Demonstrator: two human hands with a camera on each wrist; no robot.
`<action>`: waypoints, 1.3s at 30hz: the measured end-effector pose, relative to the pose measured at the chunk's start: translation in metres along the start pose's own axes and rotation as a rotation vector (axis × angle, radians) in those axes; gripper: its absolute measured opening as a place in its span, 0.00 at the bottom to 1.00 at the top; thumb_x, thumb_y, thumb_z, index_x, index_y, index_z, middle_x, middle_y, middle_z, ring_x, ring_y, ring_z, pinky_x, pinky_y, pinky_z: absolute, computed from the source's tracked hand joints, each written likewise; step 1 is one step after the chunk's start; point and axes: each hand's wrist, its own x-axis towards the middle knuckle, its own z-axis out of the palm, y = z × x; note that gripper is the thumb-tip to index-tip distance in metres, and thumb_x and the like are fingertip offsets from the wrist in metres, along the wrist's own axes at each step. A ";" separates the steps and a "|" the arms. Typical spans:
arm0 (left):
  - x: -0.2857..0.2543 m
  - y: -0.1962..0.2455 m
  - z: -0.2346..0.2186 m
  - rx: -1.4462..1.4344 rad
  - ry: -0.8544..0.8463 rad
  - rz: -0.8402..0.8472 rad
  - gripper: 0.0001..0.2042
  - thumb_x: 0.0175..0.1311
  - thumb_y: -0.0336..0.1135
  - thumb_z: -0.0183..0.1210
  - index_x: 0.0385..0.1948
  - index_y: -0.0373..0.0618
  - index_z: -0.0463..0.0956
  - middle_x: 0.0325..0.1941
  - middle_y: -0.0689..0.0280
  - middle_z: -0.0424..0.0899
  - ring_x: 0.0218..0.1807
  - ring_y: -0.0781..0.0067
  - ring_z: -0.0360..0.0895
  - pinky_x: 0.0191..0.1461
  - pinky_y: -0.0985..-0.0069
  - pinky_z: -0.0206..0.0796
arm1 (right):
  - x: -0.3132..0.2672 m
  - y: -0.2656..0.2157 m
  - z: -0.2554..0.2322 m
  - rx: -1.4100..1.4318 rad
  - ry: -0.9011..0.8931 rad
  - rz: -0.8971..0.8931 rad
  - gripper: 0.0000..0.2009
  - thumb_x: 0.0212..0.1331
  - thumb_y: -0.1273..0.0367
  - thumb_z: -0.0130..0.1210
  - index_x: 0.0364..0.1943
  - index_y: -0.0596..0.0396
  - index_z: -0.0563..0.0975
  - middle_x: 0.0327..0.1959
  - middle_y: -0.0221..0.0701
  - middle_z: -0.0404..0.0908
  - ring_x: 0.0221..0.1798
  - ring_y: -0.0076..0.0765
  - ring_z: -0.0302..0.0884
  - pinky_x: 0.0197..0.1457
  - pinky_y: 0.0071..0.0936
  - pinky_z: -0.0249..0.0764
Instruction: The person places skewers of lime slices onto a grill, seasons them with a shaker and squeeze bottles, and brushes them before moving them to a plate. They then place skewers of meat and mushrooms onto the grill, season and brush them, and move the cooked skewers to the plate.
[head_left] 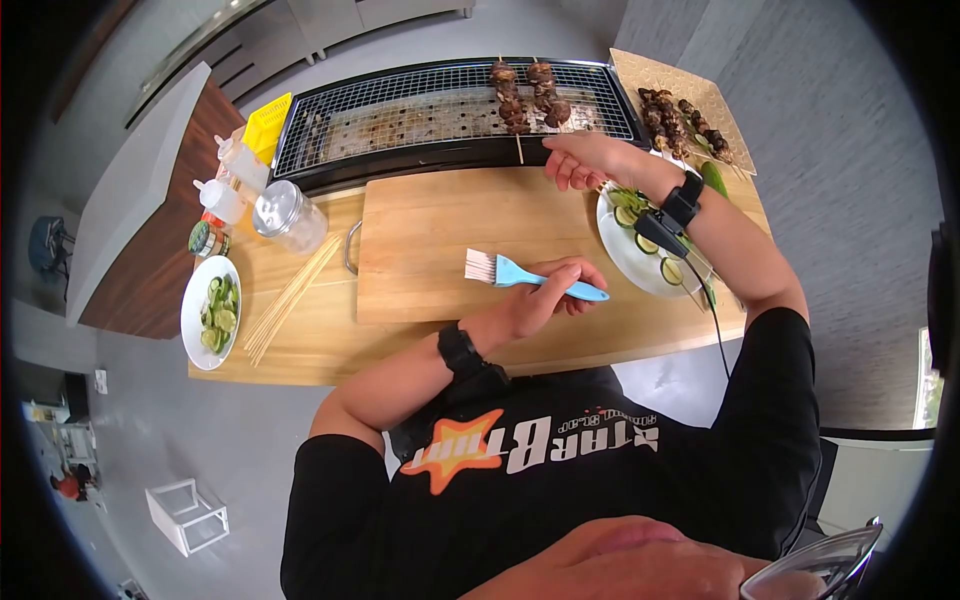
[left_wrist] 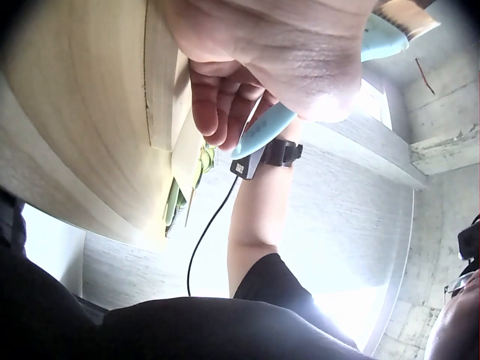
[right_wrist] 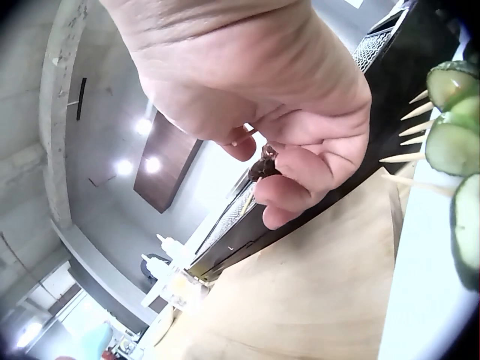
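My left hand grips the handle of a light blue basting brush, its pale bristles pointing left above the wooden cutting board. At the front edge of the black grill, my right hand pinches the stick end of a meat skewer. That stick's tip shows between thumb and fingers in the right wrist view, with the dark meat partly hidden behind the fingers. Another meat skewer lies alongside it on the grate, its bare stick reaching over the grill's front edge.
Right of the board, a white plate holds cucumber skewers; behind it, browned skewers lie on a tan board. To the left are squeeze bottles, a lidded jar, bare bamboo sticks, a white bowl and a yellow basket.
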 end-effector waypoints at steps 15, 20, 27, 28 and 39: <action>0.001 -0.005 0.000 -0.012 0.007 0.053 0.21 0.74 0.45 0.33 0.43 0.39 0.74 0.36 0.66 0.78 0.37 0.80 0.72 0.41 0.80 0.65 | -0.073 0.039 -0.084 -0.901 0.870 -0.195 0.20 0.56 0.55 0.56 0.26 0.63 0.78 0.23 0.46 0.77 0.27 0.49 0.75 0.32 0.42 0.69; 0.002 -0.006 -0.001 -0.001 0.002 0.052 0.21 0.74 0.45 0.33 0.43 0.39 0.74 0.36 0.66 0.78 0.37 0.80 0.72 0.41 0.80 0.65 | -0.081 0.095 -0.129 -0.954 0.842 0.022 0.23 0.51 0.53 0.58 0.20 0.64 0.78 0.21 0.45 0.77 0.27 0.47 0.76 0.32 0.41 0.70; 0.001 -0.003 0.000 0.039 0.014 0.045 0.21 0.73 0.45 0.33 0.43 0.39 0.74 0.35 0.66 0.79 0.36 0.81 0.72 0.40 0.80 0.65 | -0.091 0.107 -0.125 -0.359 0.547 0.055 0.17 0.55 0.61 0.57 0.15 0.58 0.74 0.11 0.24 0.68 0.16 0.18 0.62 0.19 0.22 0.56; 0.001 -0.002 -0.001 0.046 0.015 0.046 0.22 0.73 0.45 0.33 0.43 0.39 0.74 0.35 0.67 0.79 0.36 0.81 0.72 0.40 0.81 0.65 | -0.089 0.108 -0.125 -0.298 0.544 0.032 0.16 0.56 0.63 0.57 0.16 0.56 0.74 0.12 0.22 0.68 0.15 0.16 0.61 0.18 0.20 0.55; 0.000 0.000 0.002 0.023 0.010 0.042 0.22 0.74 0.46 0.33 0.41 0.40 0.74 0.34 0.68 0.78 0.35 0.82 0.71 0.39 0.82 0.64 | -0.068 0.041 -0.057 0.033 0.394 -0.225 0.10 0.59 0.67 0.57 0.22 0.57 0.76 0.15 0.22 0.71 0.14 0.14 0.62 0.16 0.15 0.57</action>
